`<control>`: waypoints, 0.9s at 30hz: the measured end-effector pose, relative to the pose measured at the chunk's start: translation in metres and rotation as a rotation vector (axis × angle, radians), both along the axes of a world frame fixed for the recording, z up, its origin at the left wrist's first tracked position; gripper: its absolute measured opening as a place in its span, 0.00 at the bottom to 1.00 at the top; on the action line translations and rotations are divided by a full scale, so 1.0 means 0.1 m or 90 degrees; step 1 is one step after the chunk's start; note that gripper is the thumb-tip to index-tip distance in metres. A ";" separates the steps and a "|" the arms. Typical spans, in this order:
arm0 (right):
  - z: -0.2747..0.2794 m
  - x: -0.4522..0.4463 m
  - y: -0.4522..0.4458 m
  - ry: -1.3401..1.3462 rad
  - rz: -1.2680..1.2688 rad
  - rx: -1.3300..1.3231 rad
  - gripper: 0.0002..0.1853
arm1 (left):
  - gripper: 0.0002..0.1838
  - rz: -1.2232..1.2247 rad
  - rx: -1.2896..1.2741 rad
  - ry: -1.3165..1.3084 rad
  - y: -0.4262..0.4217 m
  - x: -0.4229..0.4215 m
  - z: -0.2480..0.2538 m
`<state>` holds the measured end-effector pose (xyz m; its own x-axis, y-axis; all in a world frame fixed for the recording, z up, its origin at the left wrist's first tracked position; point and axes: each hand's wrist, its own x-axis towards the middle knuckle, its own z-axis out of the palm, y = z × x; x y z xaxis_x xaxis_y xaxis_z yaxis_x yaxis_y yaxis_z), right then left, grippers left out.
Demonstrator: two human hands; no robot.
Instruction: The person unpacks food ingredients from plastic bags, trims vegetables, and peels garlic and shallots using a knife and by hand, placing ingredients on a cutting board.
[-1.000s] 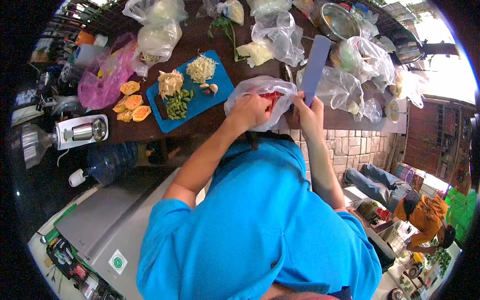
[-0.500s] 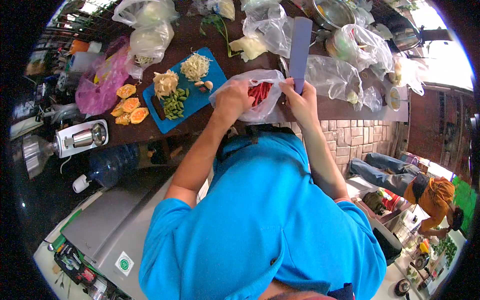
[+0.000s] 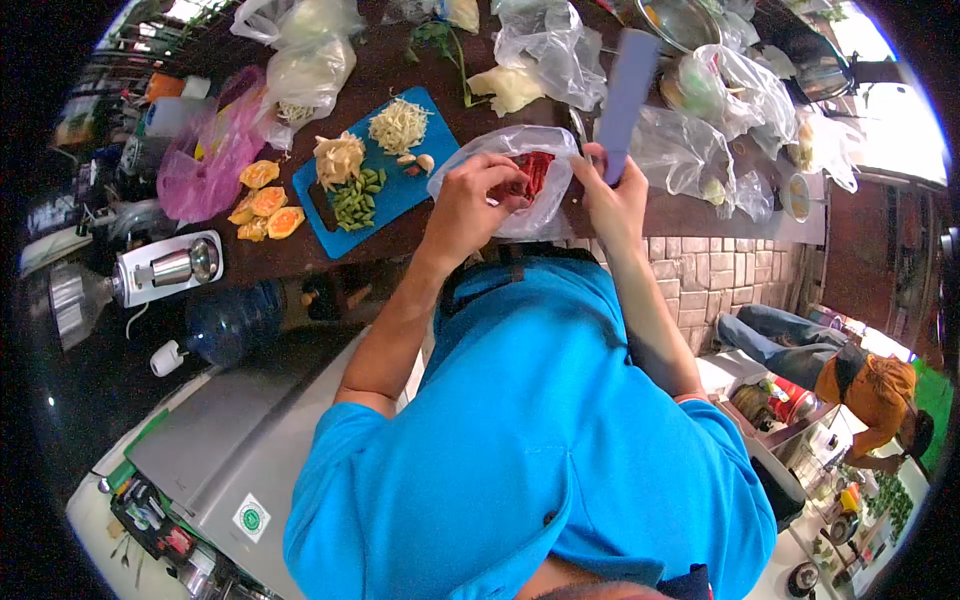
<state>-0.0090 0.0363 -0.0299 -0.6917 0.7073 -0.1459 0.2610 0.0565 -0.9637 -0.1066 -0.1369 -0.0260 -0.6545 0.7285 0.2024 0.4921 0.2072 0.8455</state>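
A clear plastic bag (image 3: 545, 215) with red chilies (image 3: 535, 172) inside lies open at the table's near edge. My left hand (image 3: 478, 200) is at the bag's left side, its fingers curled at the opening beside the chilies; what they pinch is hard to make out. In my right hand (image 3: 615, 200) is a blue-grey knife (image 3: 628, 105), blade pointing up and away, while thumb and fingers are close to the bag's right rim. Left of the bag, a blue cutting board (image 3: 402, 195) holds shredded white pieces (image 3: 398, 127), pale slices (image 3: 339, 160), chopped green pieces (image 3: 357, 200) and garlic (image 3: 425, 162).
Orange-yellow cut pieces (image 3: 268, 202) and a pink bag (image 3: 205, 165) sit farther left, near a white appliance (image 3: 170, 268). More plastic bags (image 3: 675, 155) and a metal bowl (image 3: 683, 25) are at the back and right. A person in orange (image 3: 880, 400) is at the far right.
My left hand has drawn back a little from the chilies, its fingers curling. The knife has swung left, then back to the right, with my right hand still holding it.
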 end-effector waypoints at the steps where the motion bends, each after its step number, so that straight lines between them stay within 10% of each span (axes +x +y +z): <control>1: 0.02 0.00 -0.04 0.063 -0.044 -0.031 0.08 | 0.18 0.008 0.005 -0.034 -0.02 0.01 0.00; 27: 0.16 0.05 -0.53 0.035 0.136 -0.112 0.10 | 0.18 0.071 0.196 -0.293 -0.11 0.19 -0.06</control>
